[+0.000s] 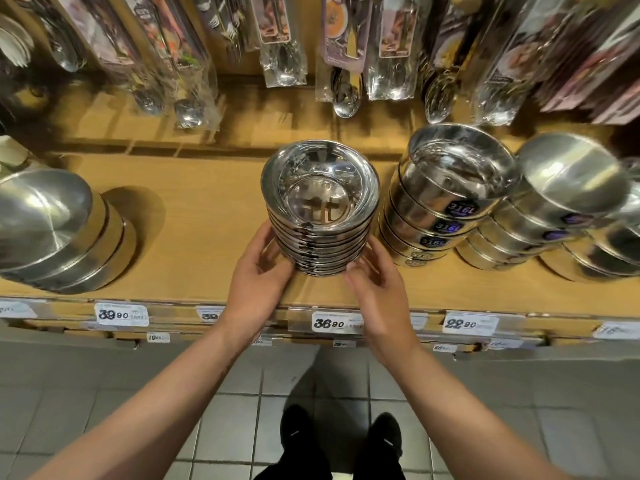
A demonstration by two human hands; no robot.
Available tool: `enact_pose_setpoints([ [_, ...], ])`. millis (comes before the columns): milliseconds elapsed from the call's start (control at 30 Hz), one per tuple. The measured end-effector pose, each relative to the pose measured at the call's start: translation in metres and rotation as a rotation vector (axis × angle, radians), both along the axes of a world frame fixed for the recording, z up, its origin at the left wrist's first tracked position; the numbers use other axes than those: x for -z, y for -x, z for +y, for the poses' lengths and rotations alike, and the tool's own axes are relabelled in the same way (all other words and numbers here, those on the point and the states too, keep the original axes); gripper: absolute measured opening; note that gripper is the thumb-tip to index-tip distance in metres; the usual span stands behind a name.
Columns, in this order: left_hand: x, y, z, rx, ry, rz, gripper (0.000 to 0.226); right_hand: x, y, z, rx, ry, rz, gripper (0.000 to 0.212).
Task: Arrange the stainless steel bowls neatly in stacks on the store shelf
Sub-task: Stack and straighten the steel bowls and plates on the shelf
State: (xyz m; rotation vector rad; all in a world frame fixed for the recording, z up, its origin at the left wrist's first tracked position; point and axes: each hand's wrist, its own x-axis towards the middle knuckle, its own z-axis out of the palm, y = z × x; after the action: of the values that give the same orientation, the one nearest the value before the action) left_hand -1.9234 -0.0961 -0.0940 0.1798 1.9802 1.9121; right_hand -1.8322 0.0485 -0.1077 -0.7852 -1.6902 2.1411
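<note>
Two hands on one middle bowl stack (320, 209), four stacks in view on the shelf (207, 209).
Left hand (258, 275) and right hand (375, 284) each cup the low sides of the middle stack, fingers curved around it, roughly nine nested bowls, upright near the shelf front edge. Left of it: one stack of three wide bowls (52, 230), well apart. Right of it: one 316L-stickered stack (446, 199) just beside, then one more stack (561, 202). Below it: three big price tags, 39.90 (121, 315), 36.90 (334, 323), 22.90 (471, 323).
</note>
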Motion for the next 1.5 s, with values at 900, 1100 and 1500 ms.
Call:
enact_pose_setpoints([
  [900, -0.037, -0.133, 0.108, 0.332, 0.294, -0.048, 0.014, -0.045, -0.175, 0.153, 0.401, 0.101, -0.179, 0.018],
  [1100, -0.031, -0.156, 0.215, 0.390, 0.265, -0.107, 0.021, -0.034, -0.210, 0.248, 0.414, 0.091, -0.212, 0.020],
  [1500, -0.017, -0.194, 0.355, 0.101, 0.026, -0.253, 0.052, -0.031, -0.165, 0.362, 0.194, 0.228, -0.139, 0.041],
])
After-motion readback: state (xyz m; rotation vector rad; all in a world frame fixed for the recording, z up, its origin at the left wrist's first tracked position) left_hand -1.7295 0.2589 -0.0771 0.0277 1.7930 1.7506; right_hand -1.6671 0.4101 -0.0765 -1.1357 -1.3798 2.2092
